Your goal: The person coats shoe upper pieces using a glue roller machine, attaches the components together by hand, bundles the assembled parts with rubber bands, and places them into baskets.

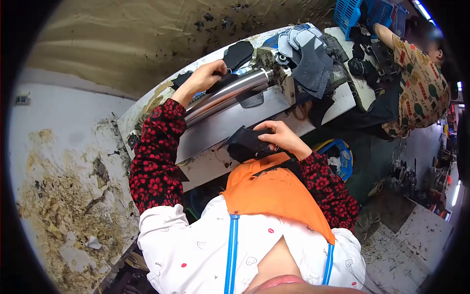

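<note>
My left hand is above the far side of the metal roller, its fingers curled together over a dark piece behind the roller. Closer to my body, my right hand pinches the edge of a black curved piece, which hangs over the bench's near edge, just above the orange apron. A flat steel surface lies between my hands. Another black flat piece rests beyond the roller.
Grey and dark cut pieces are stacked right of the roller. A blue basket stands at the back right, near a co-worker. A blue bin sits below the bench at the right. Stained wall at left.
</note>
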Motion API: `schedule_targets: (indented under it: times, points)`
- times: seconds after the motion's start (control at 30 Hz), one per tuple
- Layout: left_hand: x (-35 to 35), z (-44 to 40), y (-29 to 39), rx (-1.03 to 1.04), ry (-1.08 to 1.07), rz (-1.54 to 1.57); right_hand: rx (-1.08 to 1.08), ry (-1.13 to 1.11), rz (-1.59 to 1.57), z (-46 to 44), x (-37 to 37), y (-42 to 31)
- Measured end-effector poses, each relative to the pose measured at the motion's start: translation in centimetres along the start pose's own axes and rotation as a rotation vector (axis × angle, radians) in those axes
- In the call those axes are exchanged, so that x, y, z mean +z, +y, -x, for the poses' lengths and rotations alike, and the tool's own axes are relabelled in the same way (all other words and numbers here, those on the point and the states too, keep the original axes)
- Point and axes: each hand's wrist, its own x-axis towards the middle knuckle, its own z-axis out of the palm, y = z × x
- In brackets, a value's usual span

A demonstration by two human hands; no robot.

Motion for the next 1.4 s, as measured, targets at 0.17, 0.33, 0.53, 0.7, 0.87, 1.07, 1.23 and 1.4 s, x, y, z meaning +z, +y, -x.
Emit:
schedule_targets:
  times: [0.17,0.33,0.53,0.7,0.87,1.07,1.23,1.4]
  points:
    - [-1.7,0.4,0.1,0.151,0.155,-0.119,-0.048,-0.011,0.077,0.7,1.6,-1.5]
    - [-4.5,-0.9,1.4,0.157,0.202,-0.256,-0.248,-0.106,0.049,1.7,2.7,-5.0]
    - [-6.4,-0.1,3.0,0.263,0.449,-0.956,0.043,0.217,0.032,-1.8,1.0,1.1]
    - [-2.1,3.0,-0.5,0.422,0.330,-1.074,-0.353,0.579,1.123,-3.4,2.9,0.5]
    - [-0.8,6.1,-0.4,0.037,0.074,-0.338,-1.279,-0.331,-0.489,10.0,3.3,-16.2]
    - [-1.7,4.6,0.5,0.037,0.134,-0.320,-1.703,-0.657,-0.423,17.5,3.5,-20.7]
    - [-3.1,3.3,5.3,0.169,0.207,-0.309,-1.796,-0.834,-0.314,18.0,2.9,-21.2]
    - [-4.8,-0.6,5.9,0.179,0.252,-0.494,-1.839,-0.783,-0.230,17.9,2.2,-20.2]
